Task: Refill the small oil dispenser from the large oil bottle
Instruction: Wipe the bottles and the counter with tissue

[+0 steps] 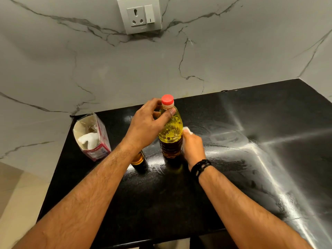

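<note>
Black countertop [233, 159], glossy, with pale streaked smears across its right half; marble-patterned wall behind, socket plate [139, 15] at 12 o'clock. Large oil bottle [170, 133] stands upright on the counter just above frame centre, red cap [167, 99] seated on the neck, yellow oil reaching up to the shoulder. An opened carton [91, 137] with something white inside stands well apart at 9 o'clock of the bottle. Left hand [145, 124] grips the bottle's neck just under the cap, thumb across the front, fingers curled round the far side. Right hand [193, 148] grips a white tissue or cloth [186, 131] and presses it to the bottle's lower right flank, at 4 o'clock. Small oil dispenser [139, 161] sits at 7 o'clock of the bottle, near it, mostly hidden under the left wrist; only a lower portion holding amber oil shows, so its top and true fill level cannot be read. Judgement: cap on and bottle being wiped suggests either pouring is finished and this is clean-up, or nothing has been poured yet; a single view does not settle which.
</note>
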